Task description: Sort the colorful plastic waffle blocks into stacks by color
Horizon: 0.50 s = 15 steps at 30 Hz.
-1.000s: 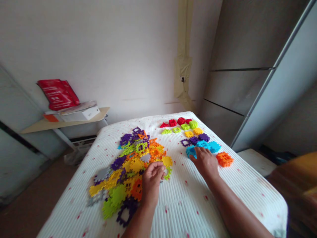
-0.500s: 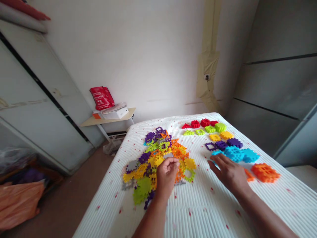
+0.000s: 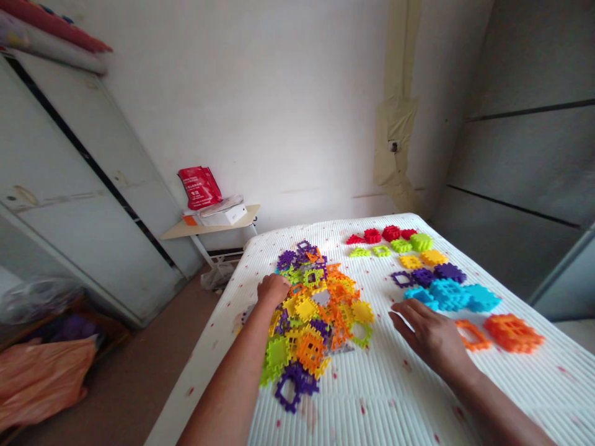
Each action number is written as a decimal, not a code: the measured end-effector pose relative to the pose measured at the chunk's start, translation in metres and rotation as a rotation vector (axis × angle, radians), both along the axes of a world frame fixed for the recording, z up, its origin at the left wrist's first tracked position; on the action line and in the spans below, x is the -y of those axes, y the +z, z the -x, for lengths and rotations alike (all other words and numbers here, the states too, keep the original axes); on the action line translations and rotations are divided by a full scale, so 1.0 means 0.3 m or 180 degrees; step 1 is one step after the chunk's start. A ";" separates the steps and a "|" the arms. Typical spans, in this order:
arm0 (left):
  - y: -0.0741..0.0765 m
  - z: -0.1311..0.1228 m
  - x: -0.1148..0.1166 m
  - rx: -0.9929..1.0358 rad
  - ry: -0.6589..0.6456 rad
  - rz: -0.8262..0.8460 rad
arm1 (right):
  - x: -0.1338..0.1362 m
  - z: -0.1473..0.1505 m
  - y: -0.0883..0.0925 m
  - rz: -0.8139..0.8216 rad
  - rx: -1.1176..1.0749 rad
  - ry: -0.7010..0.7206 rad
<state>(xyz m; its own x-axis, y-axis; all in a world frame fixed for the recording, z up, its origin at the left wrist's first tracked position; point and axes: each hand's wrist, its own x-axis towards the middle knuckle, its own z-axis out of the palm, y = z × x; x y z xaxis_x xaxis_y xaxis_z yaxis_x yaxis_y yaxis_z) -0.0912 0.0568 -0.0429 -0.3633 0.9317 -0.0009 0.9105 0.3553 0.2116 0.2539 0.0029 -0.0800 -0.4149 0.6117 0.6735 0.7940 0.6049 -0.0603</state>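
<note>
My left hand (image 3: 274, 288) is over the left side of a mixed pile of toothed plastic pieces, near a yellow piece (image 3: 306, 308) and purple ones; its fingertips are hidden from view. My right hand (image 3: 430, 331) hovers over the white cover with fingers apart and nothing in them. It is just in front of the light blue stacks (image 3: 449, 294) and left of an orange frame piece (image 3: 473, 335). Beyond lie purple stacks (image 3: 449, 272), yellow stacks (image 3: 434, 257), green stacks (image 3: 421, 241) and red stacks (image 3: 391, 233), sorted in rows by colour.
The pieces lie on a bed with a white ribbed cover (image 3: 362, 384). An orange stack (image 3: 514, 332) is at the right. A small table (image 3: 179, 231) holds a red bag (image 3: 201, 188) and a white box (image 3: 225, 215). Grey cabinets (image 3: 525, 155) stand at the right.
My left hand has moved left and away from me, from the near middle of the pile to its left side. My right hand has stayed almost in place. The view has shifted slightly.
</note>
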 end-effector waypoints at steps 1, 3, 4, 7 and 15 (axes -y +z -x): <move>-0.003 -0.006 -0.008 -0.0030 -0.0048 0.0095 | 0.000 0.000 0.000 0.0011 -0.0003 0.0005; -0.006 -0.017 -0.022 -0.0078 -0.0110 0.0247 | 0.000 0.002 0.002 0.0025 -0.0005 0.0019; -0.006 -0.023 -0.027 -0.0112 -0.0105 0.0303 | 0.001 0.004 0.004 0.0016 -0.0010 0.0027; -0.004 -0.043 -0.041 -0.0204 -0.0069 0.0436 | 0.003 0.008 0.009 -0.0010 -0.0009 0.0059; -0.016 -0.085 -0.075 -0.0337 0.0126 0.0606 | 0.003 0.006 0.015 0.0049 0.0054 0.0052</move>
<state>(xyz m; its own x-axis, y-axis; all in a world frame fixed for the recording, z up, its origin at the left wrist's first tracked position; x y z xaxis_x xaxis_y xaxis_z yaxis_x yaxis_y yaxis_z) -0.0657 0.0792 -0.0476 -0.4071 0.9033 -0.1354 0.9086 0.4156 0.0412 0.2520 0.0020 -0.0754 -0.4362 0.6151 0.6568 0.7851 0.6168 -0.0563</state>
